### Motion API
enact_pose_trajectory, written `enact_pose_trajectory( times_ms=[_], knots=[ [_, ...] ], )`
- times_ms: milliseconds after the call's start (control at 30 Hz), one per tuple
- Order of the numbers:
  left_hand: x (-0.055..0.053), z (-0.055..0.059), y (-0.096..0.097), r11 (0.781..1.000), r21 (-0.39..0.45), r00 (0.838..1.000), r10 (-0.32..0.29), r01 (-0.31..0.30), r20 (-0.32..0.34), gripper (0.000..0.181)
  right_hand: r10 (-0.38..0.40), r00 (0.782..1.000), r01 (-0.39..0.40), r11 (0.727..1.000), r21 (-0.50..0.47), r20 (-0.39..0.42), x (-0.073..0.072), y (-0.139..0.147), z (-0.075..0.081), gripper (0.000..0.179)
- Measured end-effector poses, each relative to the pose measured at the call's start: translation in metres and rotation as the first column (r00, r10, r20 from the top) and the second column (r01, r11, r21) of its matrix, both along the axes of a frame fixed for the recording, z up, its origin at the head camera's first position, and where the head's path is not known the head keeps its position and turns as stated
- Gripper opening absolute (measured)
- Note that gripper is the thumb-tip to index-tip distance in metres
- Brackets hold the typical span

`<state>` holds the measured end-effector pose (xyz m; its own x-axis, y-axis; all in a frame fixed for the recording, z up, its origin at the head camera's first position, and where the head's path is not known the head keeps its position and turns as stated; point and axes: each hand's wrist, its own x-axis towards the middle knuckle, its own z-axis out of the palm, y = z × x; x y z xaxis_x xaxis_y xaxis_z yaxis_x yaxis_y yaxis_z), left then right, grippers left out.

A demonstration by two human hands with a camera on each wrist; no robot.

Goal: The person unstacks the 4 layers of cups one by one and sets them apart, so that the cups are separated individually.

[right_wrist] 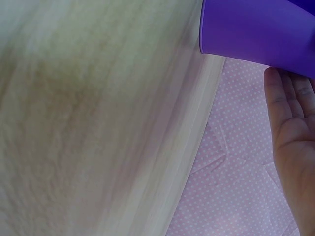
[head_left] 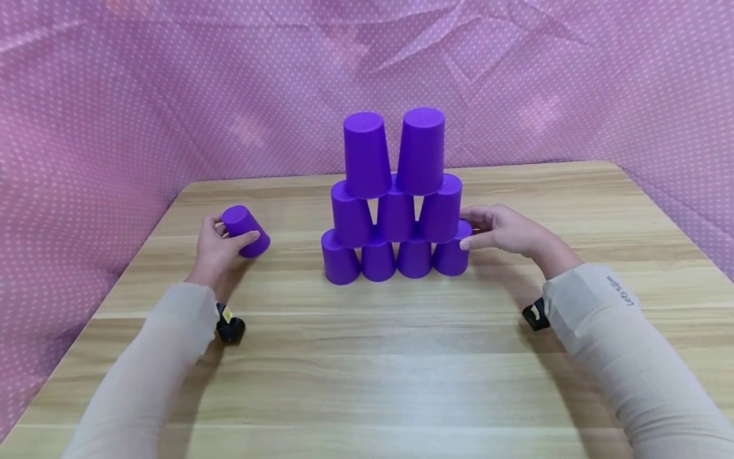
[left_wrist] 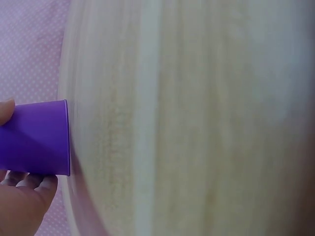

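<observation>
A purple cup (head_left: pixel 243 228) is gripped by my left hand (head_left: pixel 215 248) at the left of the table, between thumb and fingers. It tilts, with its closed end up and toward the left. In the left wrist view, the same cup (left_wrist: pixel 37 137) has its rim near the tabletop. Purple cups stand upside down in a stepped stack: several below, three in the middle (head_left: pixel 395 209), two on top (head_left: pixel 367 153). My right hand (head_left: pixel 507 229) is at the stack's lower right cup (head_left: pixel 450 257), thumb at its front side, fingers partly behind. The right wrist view shows extended fingers (right_wrist: pixel 290 93) alongside a cup.
The wooden table (head_left: pixel 367 357) carries the stack near its middle. Pink dotted cloth (head_left: pixel 258 83) hangs behind it and on both sides. A black device (head_left: pixel 231 328) is worn at the left wrist and another (head_left: pixel 536 314) at the right.
</observation>
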<state>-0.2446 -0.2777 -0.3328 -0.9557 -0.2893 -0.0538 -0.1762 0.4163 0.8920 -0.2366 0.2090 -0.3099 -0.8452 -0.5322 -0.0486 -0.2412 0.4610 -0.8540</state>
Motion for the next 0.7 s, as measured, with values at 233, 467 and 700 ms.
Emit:
enact_pose_trajectory(
  times_ms=[233, 467, 700],
  knots=[
    [-0.001, 0.0, -0.002, 0.999, 0.044, 0.999, -0.02, 0.023, -0.05, 0.086, 0.007, 1.0, -0.007, 1.0, -0.015, -0.011, -0.001, 0.0, -0.001, 0.056],
    [-0.002, 0.011, -0.003, 0.997, -0.054, 0.988, -0.069, 0.062, -0.135, 0.085, 0.01, 0.999, -0.011, 1.0, -0.025, -0.032, -0.002, 0.0, -0.003, 0.054],
    [0.0, 0.039, 0.004, 0.991, -0.127, 0.978, -0.071, 0.046, -0.198, 0.083, 0.025, 0.999, -0.026, 0.999, -0.033, -0.038, -0.002, 0.0, -0.005, 0.052]
  ],
)
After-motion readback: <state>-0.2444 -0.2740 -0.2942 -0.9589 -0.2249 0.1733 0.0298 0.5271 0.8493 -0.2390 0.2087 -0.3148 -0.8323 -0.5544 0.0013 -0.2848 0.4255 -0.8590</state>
